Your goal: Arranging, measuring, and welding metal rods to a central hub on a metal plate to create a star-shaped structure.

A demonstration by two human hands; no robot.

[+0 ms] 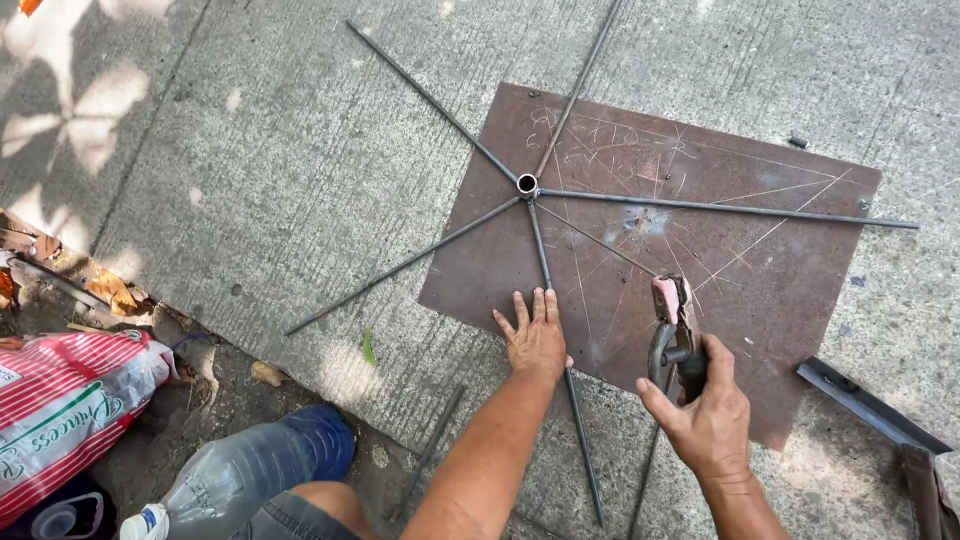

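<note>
My left hand (pixel 536 336) lies flat, fingers spread, on a rusty brown steel plate (pixel 780 300), pressing down a thin steel rod (pixel 585 440). That rod is one of several that fan out from a small round tube hub (pixel 527 184) on the plate. My right hand (pixel 708 410) grips a welding electrode holder (pixel 674 318) with a worn pink tip, just right of my left hand and above another rod (pixel 600 242). Chalk lines and scribbles mark the plate.
The plate lies on grey concrete paving. A red-and-white striped sack (pixel 60 405) and a clear plastic bottle (pixel 225 480) lie at the lower left near dry leaves. A steel angle bar (pixel 870 405) lies at the lower right. My knee (pixel 320 505) shows at the bottom edge.
</note>
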